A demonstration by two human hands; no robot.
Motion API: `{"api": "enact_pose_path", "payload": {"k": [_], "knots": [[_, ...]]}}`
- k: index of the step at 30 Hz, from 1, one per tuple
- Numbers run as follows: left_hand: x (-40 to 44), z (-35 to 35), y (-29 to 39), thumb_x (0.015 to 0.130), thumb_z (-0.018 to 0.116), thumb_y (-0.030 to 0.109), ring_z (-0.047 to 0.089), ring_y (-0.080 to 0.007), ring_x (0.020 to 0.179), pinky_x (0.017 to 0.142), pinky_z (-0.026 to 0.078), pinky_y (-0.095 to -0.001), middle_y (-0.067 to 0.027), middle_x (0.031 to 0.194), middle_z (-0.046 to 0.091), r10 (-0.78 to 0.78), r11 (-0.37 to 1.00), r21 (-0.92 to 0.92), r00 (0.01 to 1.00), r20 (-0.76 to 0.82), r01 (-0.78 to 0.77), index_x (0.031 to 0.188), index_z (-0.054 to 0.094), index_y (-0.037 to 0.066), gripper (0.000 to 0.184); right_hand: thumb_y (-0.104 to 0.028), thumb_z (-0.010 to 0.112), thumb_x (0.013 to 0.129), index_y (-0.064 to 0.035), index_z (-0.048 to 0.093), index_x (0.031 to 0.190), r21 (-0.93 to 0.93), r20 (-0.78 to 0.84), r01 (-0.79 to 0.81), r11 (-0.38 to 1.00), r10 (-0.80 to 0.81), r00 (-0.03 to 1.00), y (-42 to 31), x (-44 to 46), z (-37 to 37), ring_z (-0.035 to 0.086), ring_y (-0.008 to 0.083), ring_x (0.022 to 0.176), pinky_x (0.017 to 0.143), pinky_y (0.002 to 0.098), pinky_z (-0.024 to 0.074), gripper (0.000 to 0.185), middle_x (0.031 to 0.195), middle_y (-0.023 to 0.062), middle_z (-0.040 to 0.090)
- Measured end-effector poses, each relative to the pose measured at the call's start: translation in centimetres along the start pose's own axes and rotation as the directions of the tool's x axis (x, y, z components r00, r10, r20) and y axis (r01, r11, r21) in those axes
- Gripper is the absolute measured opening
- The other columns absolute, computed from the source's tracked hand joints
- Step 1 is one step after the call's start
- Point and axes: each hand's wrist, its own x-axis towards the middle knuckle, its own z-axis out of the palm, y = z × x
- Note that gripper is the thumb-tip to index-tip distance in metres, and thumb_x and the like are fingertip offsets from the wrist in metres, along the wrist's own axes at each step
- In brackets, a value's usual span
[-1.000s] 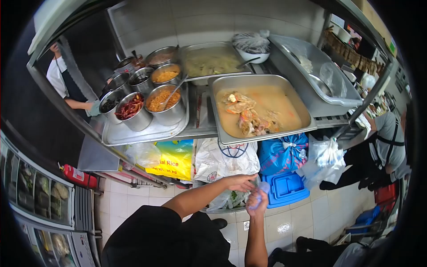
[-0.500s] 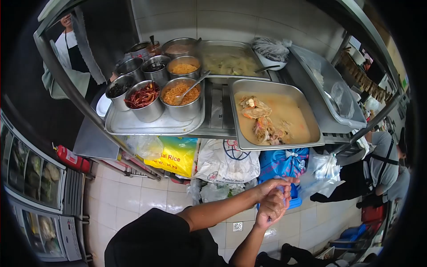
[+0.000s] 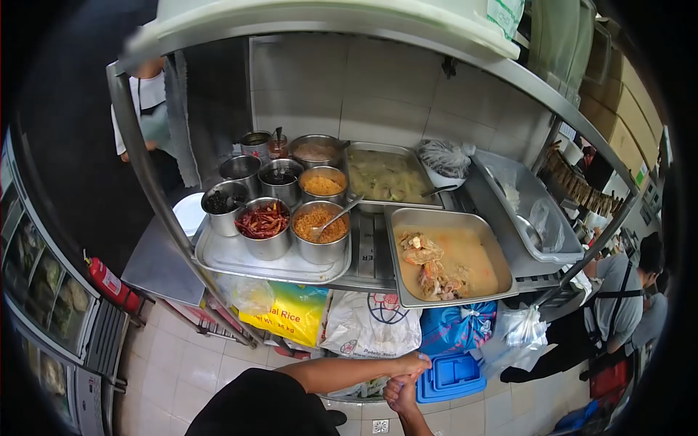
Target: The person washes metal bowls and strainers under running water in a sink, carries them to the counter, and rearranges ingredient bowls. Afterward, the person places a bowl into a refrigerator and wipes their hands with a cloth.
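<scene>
In front of my body, my left hand [image 3: 411, 365] and my right hand [image 3: 400, 393] meet, the left above the right. Both have their fingers closed. A faint bluish tint shows between them, too small to name. Just to their right lies a blue plastic container [image 3: 451, 379], low near the floor. Above and beyond the hands, a steel pan [image 3: 502, 270] holds orange-brown broth with meaty pieces [image 3: 432, 272]. To its left, a metal tray [image 3: 211, 254] carries several steel pots, among them one of dried red chilies [image 3: 263, 220] and one of orange crumbs with a spoon [image 3: 320, 224].
Behind stand a pan of pale greenish food [image 3: 385, 174] and a plastic tub [image 3: 542, 218]. Below the shelf are a yellow rice sack [image 3: 283, 312], a white sack [image 3: 371, 327] and a blue bag [image 3: 454, 330]. A person [image 3: 618, 291] stands right; another [image 3: 149, 109] is behind the rack.
My hands have moved left and down in view, off the blue container, and are more tightly closed. The view has tilted up, showing more of the upper shelf.
</scene>
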Motion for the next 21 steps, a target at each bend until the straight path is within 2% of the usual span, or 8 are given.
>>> {"api": "enact_pose_path", "payload": {"k": [5,7,9,12,15,17,19,21], "knots": [[0.4,-2.4,-2.4,0.086,0.049,0.019,0.047,-0.0129,0.042,0.038,0.037,-0.03,-0.0035,0.054,0.048,0.14,0.959,0.279,0.946,-0.292,-0.056,0.083,0.056,0.005,0.016,-0.026,0.056,0.075,-0.0179,0.04,0.061,-0.426,-0.259,0.195,0.884,-0.326,0.909,1.8,2.1,1.8,0.028,0.0087,0.035,0.031,0.0237,0.0198,0.023,0.048,-0.0044,0.027],[1.3,-4.0,-3.2,0.085,0.048,0.017,0.049,-0.0151,0.043,0.039,0.038,-0.0307,-0.0059,0.056,0.052,0.113,0.966,0.257,0.943,-0.313,-0.03,0.084,0.058,0.005,0.016,-0.028,0.055,0.078,-0.0132,0.05,0.07,-0.517,-0.236,0.197,0.833,-0.36,0.902,2.2,4.7,-0.7,0.044,0.02,0.037,0.033,0.032,0.0316,0.018,0.049,0.0031,0.044],[2.3,-4.9,-4.8,0.084,0.048,0.017,0.052,-0.0166,0.045,0.041,0.041,-0.0316,-0.0081,0.059,0.056,0.352,0.839,0.537,0.844,-0.405,-0.092,0.084,0.059,0.005,0.016,-0.031,0.055,0.08,-0.0048,0.055,0.088,-0.955,0.153,0.296,0.03,-0.803,0.576,3.3,5.9,-2.7,0.06,0.0384,0.056,0.049,0.0443,0.0448,0.027,0.064,0.0188,0.061],[1.4,-2.9,-4.6,0.08,0.046,0.019,0.063,-0.0364,0.081,0.072,0.05,-0.0427,-0.0257,0.084,0.062,0.363,0.868,0.496,0.671,-0.647,0.008,0.076,0.06,-0.003,0.026,-0.035,0.058,0.079,0.0024,0.048,0.108,-0.99,-0.009,0.102,0.102,-0.749,0.663,4.1,5.2,-2.1,0.059,0.0492,0.083,0.071,0.0505,0.0453,0.048,0.087,0.0319,0.062],[0.1,-0.6,-5.6,0.082,0.047,0.025,0.064,-0.0353,0.078,0.071,0.049,-0.0428,-0.0231,0.08,0.064,0.204,0.961,0.27,0.515,-0.833,0.056,0.078,0.06,-0.003,0.032,-0.034,0.065,0.075,0.0023,0.042,0.112,-0.975,-0.209,-0.054,0.216,-0.808,0.551,4.6,0.2,2.3,0.058,0.0483,0.091,0.074,0.0506,0.044,0.057,0.095,0.0331,0.059],[-1.0,0.4,-6.6,0.083,0.051,0.039,0.064,-0.0329,0.077,0.071,0.049,-0.0417,-0.0205,0.079,0.064,0.05,0.995,0.095,0.643,-0.765,0.035,0.086,0.061,-0.002,0.042,-0.032,0.07,0.07,0.0036,0.039,0.113,-0.974,-0.221,-0.072,0.216,-0.818,0.531,5.7,-1.4,0.9,0.056,0.0483,0.092,0.078,0.0492,0.0436,0.063,0.097,0.0321,0.059],[-1.0,1.4,-9.0,0.085,0.059,0.034,0.062,-0.0173,0.063,0.054,0.048,-0.0317,-0.0111,0.065,0.06,0.111,0.898,0.389,0.754,-0.648,0.203,0.083,0.058,0.003,0.032,-0.027,0.076,0.065,0.0042,0.042,0.107,-0.996,-0.095,-0.037,0.087,-0.924,0.371,7.3,-3.3,-1.7,0.057,0.0467,0.088,0.078,0.0479,0.0443,0.062,0.091,0.0272,0.06],[-2.4,4.0,-10.6,0.083,0.064,0.04,0.063,-0.015,0.072,0.059,0.049,-0.0292,-0.0089,0.075,0.062,0.102,0.835,0.517,0.868,-0.485,0.19,0.093,0.06,0.005,0.037,-0.023,0.081,0.059,0.0046,0.044,0.102,-0.993,-0.093,-0.093,0.067,-0.947,0.306,8.4,-6.1,-3.6,0.058,0.0414,0.087,0.077,0.0459,0.0458,0.064,0.089,0.0224,0.058]]}}
